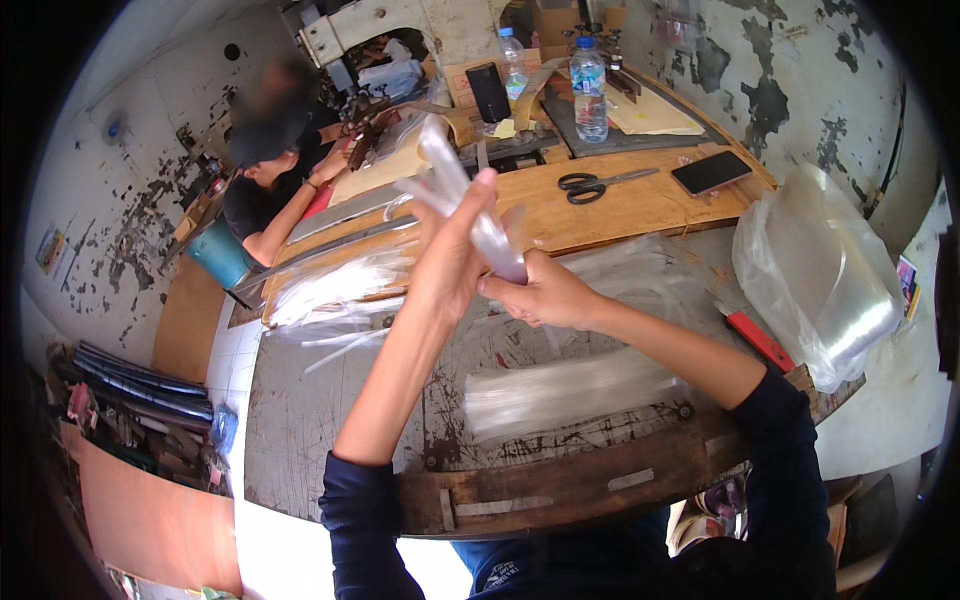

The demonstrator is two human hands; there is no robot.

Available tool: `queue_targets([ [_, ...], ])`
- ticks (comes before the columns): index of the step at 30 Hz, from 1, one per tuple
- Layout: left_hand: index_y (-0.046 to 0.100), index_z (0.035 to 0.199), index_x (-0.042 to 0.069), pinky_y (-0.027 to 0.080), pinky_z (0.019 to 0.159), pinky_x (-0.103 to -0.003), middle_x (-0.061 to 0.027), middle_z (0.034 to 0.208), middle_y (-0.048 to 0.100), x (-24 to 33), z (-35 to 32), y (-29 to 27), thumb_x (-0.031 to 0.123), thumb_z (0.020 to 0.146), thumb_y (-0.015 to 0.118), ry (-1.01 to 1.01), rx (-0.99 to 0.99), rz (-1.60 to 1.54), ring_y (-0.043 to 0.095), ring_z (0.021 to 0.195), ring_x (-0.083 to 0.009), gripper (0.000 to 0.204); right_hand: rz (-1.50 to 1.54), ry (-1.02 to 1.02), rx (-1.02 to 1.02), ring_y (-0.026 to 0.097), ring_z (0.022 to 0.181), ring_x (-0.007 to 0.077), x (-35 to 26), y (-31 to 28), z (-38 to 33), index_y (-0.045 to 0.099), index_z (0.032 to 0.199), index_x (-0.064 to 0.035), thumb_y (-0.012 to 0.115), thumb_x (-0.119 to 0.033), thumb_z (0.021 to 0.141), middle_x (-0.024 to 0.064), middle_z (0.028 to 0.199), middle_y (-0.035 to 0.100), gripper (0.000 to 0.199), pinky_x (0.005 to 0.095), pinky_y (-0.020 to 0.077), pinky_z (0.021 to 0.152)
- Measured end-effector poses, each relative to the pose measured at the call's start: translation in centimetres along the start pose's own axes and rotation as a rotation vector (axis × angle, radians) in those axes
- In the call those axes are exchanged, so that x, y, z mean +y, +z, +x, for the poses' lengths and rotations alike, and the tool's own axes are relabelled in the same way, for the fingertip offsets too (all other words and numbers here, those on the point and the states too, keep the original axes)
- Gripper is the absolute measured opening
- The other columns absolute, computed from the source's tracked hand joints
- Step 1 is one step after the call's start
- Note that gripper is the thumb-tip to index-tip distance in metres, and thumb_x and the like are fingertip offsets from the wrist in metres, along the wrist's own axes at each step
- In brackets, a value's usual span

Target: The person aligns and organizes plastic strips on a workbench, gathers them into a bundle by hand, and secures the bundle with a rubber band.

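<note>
Both hands pinch that clear sleeve bundle (470, 200), right hand (545, 295) low, left hand (450, 255) higher; slippery film could slide onto the worktable (330, 420).

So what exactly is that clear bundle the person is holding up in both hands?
The bundle looks like a sheaf of long, narrow, transparent plastic sleeves or strips, glossy and limp. It is raised above the worn metal-topped table, tilted so its top leans left. The right hand pinches its lower end; the left hand wraps its middle, fingers running up along it. The upper ends fan out loosely, free of anything else. How many pieces it holds cannot be told.
</note>
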State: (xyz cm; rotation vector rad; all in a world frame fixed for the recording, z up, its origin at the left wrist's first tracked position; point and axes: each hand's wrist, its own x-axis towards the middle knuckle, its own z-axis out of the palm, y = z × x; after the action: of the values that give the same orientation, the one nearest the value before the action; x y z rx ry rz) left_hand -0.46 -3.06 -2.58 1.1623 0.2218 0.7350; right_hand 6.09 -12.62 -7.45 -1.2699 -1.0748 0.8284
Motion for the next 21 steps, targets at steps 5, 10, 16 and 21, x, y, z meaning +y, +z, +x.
queue_targets([
  [5, 0.034, 0.121, 0.003, 0.045, 0.084, -0.040, -0.0134, 0.108, 0.047, 0.3, -0.4, -1.2, 0.039, 0.077, 0.066, -0.277, -0.118, -0.028, 0.053, 0.095, -0.0237, 0.066, -0.218, 0.066, -0.017, 0.044, 0.042, 0.0081, -1.2, -0.4, -0.1, 0.049, 0.070, -0.0029, 0.058, -0.027, 0.083, 0.0007, 0.052, 0.046, 0.029, 0.0227, 0.0319, 0.036],
  [10, 0.049, 0.106, 0.002, 0.045, 0.082, -0.036, -0.0119, 0.090, 0.056, -1.5, -0.2, -2.9, 0.055, 0.081, 0.052, -0.363, -0.145, 0.185, 0.056, 0.086, -0.0214, 0.059, -0.067, 0.205, 0.018, 0.038, 0.038, 0.0079, -2.6, -0.7, -0.1, 0.049, 0.068, -0.0027, 0.055, -0.023, 0.084, 0.0004, 0.050, 0.043, 0.026, 0.0235, 0.0291, 0.034],
  [16, 0.055, 0.077, 0.007, 0.044, 0.083, -0.033, -0.0056, 0.064, 0.058, -2.2, 0.7, -3.5, 0.058, 0.088, 0.033, -0.604, -0.720, 0.141, 0.059, 0.078, -0.0151, 0.057, 0.019, 0.292, 0.078, 0.042, 0.035, 0.0097, -2.7, -1.8, 0.0, 0.047, 0.063, -0.0028, 0.052, -0.017, 0.084, 0.0022, 0.049, 0.045, 0.026, 0.0234, 0.0353, 0.031],
  [21, 0.054, 0.094, 0.004, 0.046, 0.072, -0.027, -0.0060, 0.076, 0.059, -1.1, -0.9, -1.2, 0.045, 0.093, 0.034, -0.460, -0.453, 0.111, 0.058, 0.078, -0.0157, 0.046, 0.039, 0.274, -0.060, 0.049, 0.040, 0.0115, -2.1, -0.8, 0.1, 0.048, 0.067, -0.0016, 0.053, -0.015, 0.083, 0.0041, 0.052, 0.048, 0.022, 0.0247, 0.0422, 0.034],
])
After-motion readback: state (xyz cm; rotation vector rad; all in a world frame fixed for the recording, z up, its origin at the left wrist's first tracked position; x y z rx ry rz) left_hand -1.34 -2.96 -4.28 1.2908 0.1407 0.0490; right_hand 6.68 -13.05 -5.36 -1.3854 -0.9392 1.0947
